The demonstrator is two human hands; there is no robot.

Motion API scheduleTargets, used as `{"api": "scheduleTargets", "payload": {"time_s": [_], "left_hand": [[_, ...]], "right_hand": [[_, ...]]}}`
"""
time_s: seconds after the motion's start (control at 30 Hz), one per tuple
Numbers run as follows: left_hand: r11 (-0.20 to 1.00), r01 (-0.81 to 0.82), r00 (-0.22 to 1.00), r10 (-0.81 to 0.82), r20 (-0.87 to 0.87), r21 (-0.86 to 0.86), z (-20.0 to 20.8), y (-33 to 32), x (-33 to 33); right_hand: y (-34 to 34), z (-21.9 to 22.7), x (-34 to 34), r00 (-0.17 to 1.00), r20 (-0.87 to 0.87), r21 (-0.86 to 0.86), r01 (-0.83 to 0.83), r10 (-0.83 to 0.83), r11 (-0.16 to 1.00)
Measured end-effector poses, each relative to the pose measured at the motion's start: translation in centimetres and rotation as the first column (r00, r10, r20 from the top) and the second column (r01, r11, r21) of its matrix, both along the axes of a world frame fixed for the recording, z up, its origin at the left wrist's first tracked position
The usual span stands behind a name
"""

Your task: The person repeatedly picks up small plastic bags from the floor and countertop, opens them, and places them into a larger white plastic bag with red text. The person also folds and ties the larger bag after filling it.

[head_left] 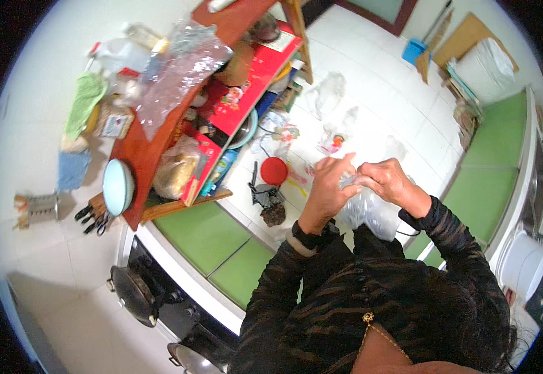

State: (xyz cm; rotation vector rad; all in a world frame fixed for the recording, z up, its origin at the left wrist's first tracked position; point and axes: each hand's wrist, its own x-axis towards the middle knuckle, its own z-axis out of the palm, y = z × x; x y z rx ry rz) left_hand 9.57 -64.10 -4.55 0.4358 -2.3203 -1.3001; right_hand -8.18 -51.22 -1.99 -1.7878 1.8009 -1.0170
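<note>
In front of my body, a clear plastic bag [371, 213] hangs below my two hands, its lower part puffed out. My right hand [391, 186] is closed, with thumb and fingers pinching the gathered top of the bag. Close beside it, my left hand [328, 192] bends its fingers and thumb around the bag's other edge. What the bag contains, if anything, cannot be made out. Beyond my hands, several crumpled clear bags [330, 93] lie on the white tile floor, along with a small bag with red and orange on it [333, 142].
A wooden shelf [159, 156] at the left carries a pale blue bowl [118, 187] and bags. A red round lid [274, 171] and a dark clump [273, 215] lie on the floor. Green cabinets [492, 181] stand right; a wok [135, 293] sits on the stove lower left.
</note>
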Motion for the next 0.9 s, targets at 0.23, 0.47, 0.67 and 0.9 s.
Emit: {"api": "scheduleTargets", "payload": {"time_s": [0.23, 0.47, 0.67, 0.9], "left_hand": [[0.979, -0.185, 0.971, 0.195, -0.136, 0.081, 2.4, -0.6, 2.7], [0.771, -0.490, 0.827, 0.559, -0.062, 0.407, 6.7, -2.0, 8.1], [0.687, -0.524, 0.799, 0.601, 0.011, 0.503, 8.2, -1.0, 8.0], [0.862, -0.507, 0.862, 0.507, 0.002, 0.000, 11.3, 0.7, 4.4]], "right_hand": [[0.8, 0.6, -2.8, 0.985, -0.139, 0.262, -0.059, 0.099, 0.963], [-1.6, 0.9, -8.6, 0.968, 0.223, 0.039, 0.114, -0.120, 0.993], [-5.0, 6.0, -8.7, 0.724, 0.646, 0.087, 0.247, -0.244, 0.965], [-7.2, 8.3, -4.3, 0.950, 0.311, -0.244, 0.060, 0.020, 0.968]]}}
